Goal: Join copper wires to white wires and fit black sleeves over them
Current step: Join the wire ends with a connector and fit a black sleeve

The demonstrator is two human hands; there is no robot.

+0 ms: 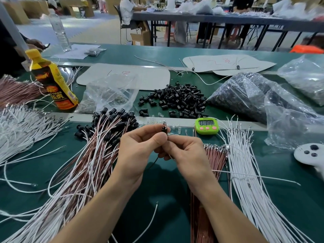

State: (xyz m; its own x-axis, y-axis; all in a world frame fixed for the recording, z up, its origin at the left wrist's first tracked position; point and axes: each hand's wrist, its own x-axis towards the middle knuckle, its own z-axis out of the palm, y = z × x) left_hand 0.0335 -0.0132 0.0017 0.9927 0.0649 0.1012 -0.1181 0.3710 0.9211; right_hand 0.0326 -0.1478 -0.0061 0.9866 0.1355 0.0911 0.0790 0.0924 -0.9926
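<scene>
My left hand (140, 148) pinches a small black sleeve (164, 128) between thumb and fingers, just above the green table. My right hand (185, 151) meets it from the right, its fingers curled round the thin wires that run down from the sleeve. A pile of loose black sleeves (177, 99) lies behind my hands. A bundle of copper wires (210, 165) and a spread of white wires (249, 172) lie to the right. Finished wire pairs with black sleeves (98, 146) fan out to the left.
A green timer (206, 126) stands just behind my hands. A yellow drink bottle (52, 85) and a clear plastic bag (112, 95) are at the back left. Large bags of parts (254, 102) fill the right side. A white game controller (312, 155) sits at the far right.
</scene>
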